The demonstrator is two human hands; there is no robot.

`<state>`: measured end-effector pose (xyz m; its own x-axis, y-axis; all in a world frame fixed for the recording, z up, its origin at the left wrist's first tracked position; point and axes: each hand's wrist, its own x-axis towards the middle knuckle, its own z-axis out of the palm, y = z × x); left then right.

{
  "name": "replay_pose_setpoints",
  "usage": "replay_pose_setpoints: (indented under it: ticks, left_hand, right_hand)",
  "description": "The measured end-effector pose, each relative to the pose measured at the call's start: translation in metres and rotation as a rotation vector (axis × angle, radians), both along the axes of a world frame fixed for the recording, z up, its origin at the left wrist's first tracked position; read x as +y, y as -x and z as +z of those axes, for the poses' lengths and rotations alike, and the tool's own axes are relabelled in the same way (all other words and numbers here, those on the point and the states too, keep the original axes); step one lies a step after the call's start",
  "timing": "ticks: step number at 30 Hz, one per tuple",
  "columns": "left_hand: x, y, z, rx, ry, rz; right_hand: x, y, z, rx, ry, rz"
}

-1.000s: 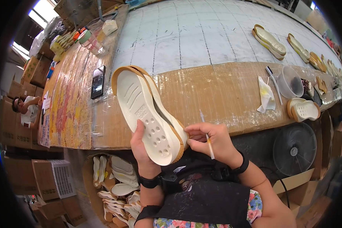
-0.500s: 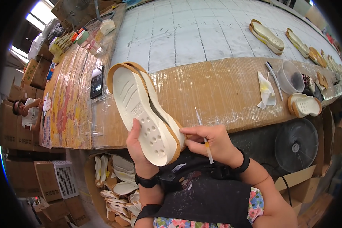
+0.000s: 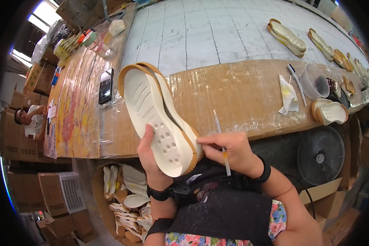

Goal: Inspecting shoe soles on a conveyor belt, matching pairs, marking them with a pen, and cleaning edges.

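My left hand (image 3: 151,158) grips a pair of shoe soles (image 3: 145,110) held together, tilted above the table's near edge. They are white with tan edging; the nearer one shows round holes toward its heel and curved grooves toward its toe. The thumb lies over the inner face, while the other fingers are hidden behind. My right hand (image 3: 233,151) is closed around a thin, whitish brush-like stick (image 3: 227,165), its narrow tip pointing up and away. That hand's index fingertip touches the side of the soles near the heel.
Cardboard covers the near table edge (image 3: 242,94). To the right are a clear tub (image 3: 314,82), a toothbrush-like brush (image 3: 296,84), a stained tissue (image 3: 288,98) and more soles (image 3: 332,112). A phone (image 3: 106,86) lies left. Below are a box of soles (image 3: 98,184) and a fan (image 3: 320,158).
The soles have shifted slightly up and to the right, with my left hand. My right index finger stays against their side, and the stick has moved a little.
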<state>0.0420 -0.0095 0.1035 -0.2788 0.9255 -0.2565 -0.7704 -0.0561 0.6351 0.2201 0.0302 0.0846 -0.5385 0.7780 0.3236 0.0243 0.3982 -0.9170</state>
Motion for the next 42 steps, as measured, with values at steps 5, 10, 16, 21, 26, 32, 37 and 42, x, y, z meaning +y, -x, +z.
replay_pose_setpoints:
  ticks: [5,10,16,21,26,32,37,42]
  left_hand:
    - [0.000,-0.002,0.001,0.042,-0.027,0.048]
    - [-0.001,-0.006,0.004,0.044,-0.074,0.287]
    - [-0.012,-0.010,0.005,0.099,-0.085,0.371]
    - [-0.021,-0.017,-0.004,0.228,-0.133,0.464]
    - [-0.038,-0.029,-0.008,0.499,-0.158,0.492]
    - [-0.036,-0.026,0.009,0.345,-0.145,0.470]
    - [-0.034,-0.012,0.007,0.277,-0.233,0.403]
    - [-0.034,-0.012,0.008,0.315,-0.212,0.455]
  right_hand:
    - [-0.001,0.004,0.001,0.020,-0.074,-0.094]
    - [-0.009,0.007,0.003,0.051,-0.418,-0.258]
    - [-0.010,0.016,0.004,0.026,-0.466,-0.265]
    - [-0.011,0.017,0.009,-0.069,-0.493,-0.276]
    - [-0.004,0.017,0.007,-0.067,-0.532,-0.322]
    - [-0.006,0.008,0.017,0.062,-0.301,-0.183]
    - [-0.006,0.007,0.027,0.315,0.479,0.053]
    - [-0.002,0.004,0.025,0.261,0.375,-0.005]
